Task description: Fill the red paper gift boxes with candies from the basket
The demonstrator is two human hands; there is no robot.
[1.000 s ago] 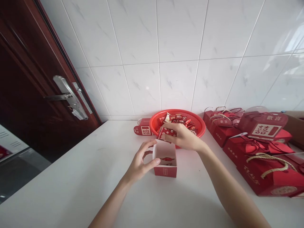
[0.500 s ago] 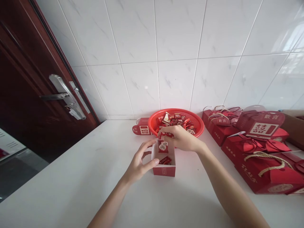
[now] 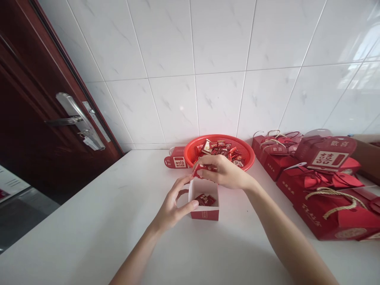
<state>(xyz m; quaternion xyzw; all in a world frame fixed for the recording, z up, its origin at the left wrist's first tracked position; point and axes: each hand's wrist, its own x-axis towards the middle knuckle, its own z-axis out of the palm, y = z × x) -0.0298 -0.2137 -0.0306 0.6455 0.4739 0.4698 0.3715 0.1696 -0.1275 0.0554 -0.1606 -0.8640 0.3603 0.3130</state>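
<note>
In the head view a small red box (image 3: 204, 214) with a white inside stands open-topped on the white table. My left hand (image 3: 173, 202) grips its left side, thumb on the near rim and fingers along the far rim. Red-wrapped candies (image 3: 205, 199) lie on the bottom of the box. Above its far edge, my right hand (image 3: 221, 171) is closed on a red-wrapped candy (image 3: 196, 171), partly hidden by the fingers. Just behind that hand is a red plastic basket (image 3: 251, 156) with many more wrapped candies (image 3: 221, 147) in it.
A small red box with a printed lid (image 3: 175, 161) stands left of the basket. Several red gift boxes with rope handles (image 3: 335, 204) crowd the right side. A tiled wall (image 3: 169, 43) closes off the back; a dark door (image 3: 32, 79) stands at left.
The candy that hung from my right hand inside the box now lies on its bottom. My right hand still holds a red-wrapped candy above the far rim. The left hand stays on the box.
</note>
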